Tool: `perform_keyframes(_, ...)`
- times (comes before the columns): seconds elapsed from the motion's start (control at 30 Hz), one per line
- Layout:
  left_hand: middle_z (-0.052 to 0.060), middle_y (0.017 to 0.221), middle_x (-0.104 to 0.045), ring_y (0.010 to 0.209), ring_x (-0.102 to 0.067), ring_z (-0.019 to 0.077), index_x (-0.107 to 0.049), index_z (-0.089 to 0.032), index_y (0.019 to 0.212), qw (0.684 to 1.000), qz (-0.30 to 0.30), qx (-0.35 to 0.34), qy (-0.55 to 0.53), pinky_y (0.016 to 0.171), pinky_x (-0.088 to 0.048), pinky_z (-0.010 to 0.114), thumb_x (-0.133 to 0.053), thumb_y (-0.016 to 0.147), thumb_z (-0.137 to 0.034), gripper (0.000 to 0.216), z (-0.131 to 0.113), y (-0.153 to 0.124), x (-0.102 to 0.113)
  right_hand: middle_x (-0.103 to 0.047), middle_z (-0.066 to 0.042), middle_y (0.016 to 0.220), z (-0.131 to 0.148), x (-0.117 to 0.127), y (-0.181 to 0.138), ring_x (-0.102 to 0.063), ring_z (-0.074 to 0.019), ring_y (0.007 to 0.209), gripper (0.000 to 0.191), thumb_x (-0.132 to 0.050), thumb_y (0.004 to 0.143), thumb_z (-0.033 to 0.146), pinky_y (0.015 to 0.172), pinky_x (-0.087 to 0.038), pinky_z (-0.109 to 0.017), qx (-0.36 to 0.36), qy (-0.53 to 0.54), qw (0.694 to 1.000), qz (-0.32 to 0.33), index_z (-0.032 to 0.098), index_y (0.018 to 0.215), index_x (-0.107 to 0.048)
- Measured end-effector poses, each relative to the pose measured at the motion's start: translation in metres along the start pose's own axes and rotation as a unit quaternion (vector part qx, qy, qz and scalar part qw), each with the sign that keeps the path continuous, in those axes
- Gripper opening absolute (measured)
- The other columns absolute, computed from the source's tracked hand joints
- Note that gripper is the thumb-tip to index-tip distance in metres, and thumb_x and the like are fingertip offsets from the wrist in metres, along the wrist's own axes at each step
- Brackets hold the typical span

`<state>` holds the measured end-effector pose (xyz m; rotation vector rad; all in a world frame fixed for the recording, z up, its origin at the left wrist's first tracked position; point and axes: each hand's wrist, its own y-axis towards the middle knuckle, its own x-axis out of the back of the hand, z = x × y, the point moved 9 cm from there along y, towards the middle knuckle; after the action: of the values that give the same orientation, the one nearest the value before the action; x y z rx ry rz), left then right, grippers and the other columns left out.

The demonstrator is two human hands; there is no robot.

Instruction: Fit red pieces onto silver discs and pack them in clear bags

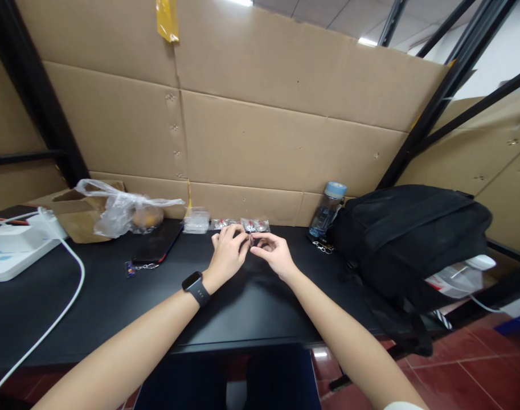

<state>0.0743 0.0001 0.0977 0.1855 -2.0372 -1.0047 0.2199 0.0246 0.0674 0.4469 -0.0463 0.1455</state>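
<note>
Both my hands meet over the middle of the black table [114, 296]. My left hand [228, 250], with a black smartwatch [196, 288] on its wrist, has its fingers curled in a pinch. My right hand [273, 250] is pinched too, and between the two sets of fingertips sits a tiny metal piece [251, 239], too small to name. Just behind the hands lie small clear packets with red and silver parts [255, 225] and a small clear plastic box [196, 221].
A black backpack [413, 239] fills the table's right side, with a blue-capped water bottle [328, 209] beside it. On the left are a dark phone with a keychain [154, 250], a plastic bag on a cardboard box [123, 212], a white device [20, 245] and a white cable [67, 307]. Cardboard walls stand behind.
</note>
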Motion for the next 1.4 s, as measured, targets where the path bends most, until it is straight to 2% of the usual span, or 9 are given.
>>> perform_keyframes(0.27, 0.009, 0.120, -0.062, 0.117, -0.052, 0.0286, -0.069, -0.025, 0.098, 0.998, -0.045, -0.025, 0.032, 0.090, -0.033, 0.044, -0.058, 0.096, -0.027, 0.012, -0.010, 0.000, 0.015, -0.073, -0.007, 0.098, 0.016, -0.002, -0.003, -0.061, -0.0176, 0.079, 0.040, -0.088, 0.067, 0.034, 0.073, -0.053, -0.032, 0.006, 0.046, 0.999, -0.012, 0.022, 0.103, -0.077)
perform_keyframes(0.5, 0.010, 0.122, -0.064, 0.122, -0.050, 0.0304, -0.070, -0.026, 0.103, 0.994, -0.046, -0.073, 0.071, 0.094, -0.030, 0.048, -0.051, 0.100, -0.027, 0.019, -0.019, -0.002, 0.021, -0.074, -0.007, 0.098, 0.019, -0.003, -0.004, -0.063, -0.0179, 0.078, 0.035, -0.087, 0.068, 0.033, 0.076, -0.055, -0.034, 0.007, 0.053, 0.999, -0.007, 0.022, 0.101, -0.078)
perform_keyframes(0.73, 0.008, 0.117, -0.064, 0.114, -0.053, 0.0279, -0.069, -0.025, 0.096, 0.999, -0.032, -0.023, 0.013, 0.089, -0.033, 0.044, -0.054, 0.097, -0.026, 0.015, -0.009, 0.001, 0.012, -0.075, -0.008, 0.103, 0.011, -0.002, -0.002, -0.065, -0.0187, 0.081, 0.042, -0.090, 0.064, 0.033, 0.075, -0.055, -0.034, 0.004, 0.057, 0.998, 0.003, 0.023, 0.103, -0.078)
perform_keyframes(0.8, 0.007, 0.115, -0.063, 0.112, -0.054, 0.0275, -0.069, -0.025, 0.092, 0.999, -0.030, -0.012, -0.003, 0.089, -0.034, 0.043, -0.058, 0.095, -0.027, 0.012, -0.005, 0.002, 0.010, -0.076, -0.008, 0.105, 0.007, 0.001, -0.001, -0.067, -0.0205, 0.084, 0.042, -0.090, 0.064, 0.035, 0.075, -0.056, -0.035, -0.002, 0.040, 0.999, 0.004, 0.023, 0.102, -0.078)
perform_keyframes(0.87, 0.007, 0.114, -0.062, 0.114, -0.054, 0.0279, -0.069, -0.024, 0.091, 0.999, -0.031, -0.009, -0.009, 0.092, -0.034, 0.044, -0.060, 0.093, -0.028, 0.010, -0.001, 0.003, 0.010, -0.076, -0.009, 0.107, 0.006, 0.003, 0.000, -0.069, -0.0230, 0.090, 0.035, -0.086, 0.070, 0.038, 0.079, -0.055, -0.037, 0.002, 0.015, 1.000, 0.011, 0.024, 0.102, -0.079)
perform_keyframes(0.97, 0.007, 0.113, -0.062, 0.114, -0.054, 0.0274, -0.070, -0.024, 0.091, 0.999, -0.017, -0.007, -0.040, 0.095, -0.036, 0.044, -0.060, 0.093, -0.030, 0.012, 0.002, 0.005, 0.007, -0.075, -0.008, 0.110, 0.017, 0.006, 0.001, -0.068, -0.0242, 0.099, 0.023, -0.076, 0.082, 0.041, 0.083, -0.054, -0.038, 0.054, -0.055, 0.997, 0.027, 0.027, 0.099, -0.080)
perform_keyframes(1.1, 0.006, 0.107, -0.061, 0.107, -0.057, 0.0239, -0.069, -0.023, 0.089, 0.992, 0.047, -0.009, -0.120, 0.093, -0.043, 0.039, -0.056, 0.096, -0.032, 0.018, 0.006, 0.005, -0.009, -0.074, -0.007, 0.100, 0.033, 0.013, -0.001, -0.068, -0.0235, 0.094, 0.015, -0.076, 0.083, 0.039, 0.080, -0.052, -0.037, 0.125, -0.150, 0.981, 0.005, 0.028, 0.091, -0.081)
perform_keyframes(1.27, 0.005, 0.104, -0.062, 0.104, -0.057, 0.0220, -0.066, -0.022, 0.085, 0.986, 0.090, -0.024, -0.137, 0.091, -0.043, 0.037, -0.048, 0.100, -0.031, 0.025, 0.007, 0.004, -0.021, -0.071, -0.007, 0.097, 0.037, 0.007, -0.002, -0.065, -0.0227, 0.091, 0.013, -0.068, 0.090, 0.037, 0.070, -0.048, -0.033, 0.149, -0.203, 0.968, 0.023, 0.026, 0.090, -0.076)
perform_keyframes(1.4, 0.004, 0.114, -0.063, 0.111, -0.056, 0.0222, -0.064, -0.026, 0.109, 0.988, 0.068, 0.016, -0.135, 0.095, -0.040, 0.039, -0.037, 0.105, -0.035, 0.028, 0.014, 0.005, -0.014, -0.064, -0.007, 0.098, 0.036, 0.002, -0.003, -0.061, -0.0215, 0.092, 0.015, -0.062, 0.094, 0.034, 0.070, -0.046, -0.031, 0.155, -0.243, 0.957, 0.043, 0.024, 0.090, -0.071)
